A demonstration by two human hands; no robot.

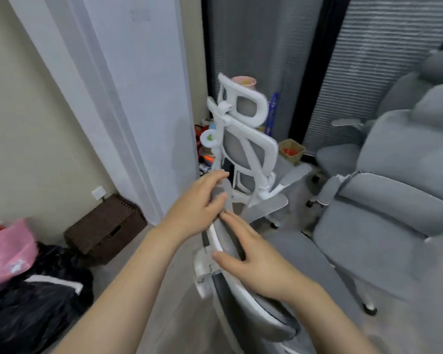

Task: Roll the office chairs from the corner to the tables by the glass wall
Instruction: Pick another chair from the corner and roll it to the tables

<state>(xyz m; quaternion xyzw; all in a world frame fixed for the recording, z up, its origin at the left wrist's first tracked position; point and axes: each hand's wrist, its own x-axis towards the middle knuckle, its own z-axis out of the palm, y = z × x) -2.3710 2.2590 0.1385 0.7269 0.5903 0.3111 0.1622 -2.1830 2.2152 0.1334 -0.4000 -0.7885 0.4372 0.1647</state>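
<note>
The nearest office chair (241, 297), with a white frame and grey mesh, stands right below me with its back towards me. My left hand (197, 200) grips the top of its grey headrest (224, 187), fingers curled round the pad. Just below, my right hand (251, 254) rests on the chair's upper back with straight fingers, its thumb lying over the white rim. A second white-framed mesh chair (243, 139) stands behind it in the corner. Grey upholstered chairs (384, 200) crowd the right side.
A white curtain (128, 98) hangs at left beside a cream wall. On the floor at left lie a brown box (105, 228), black bags (36, 297) and a pink bag (8, 249). Clutter and a small bin (292, 149) fill the corner by the blinds.
</note>
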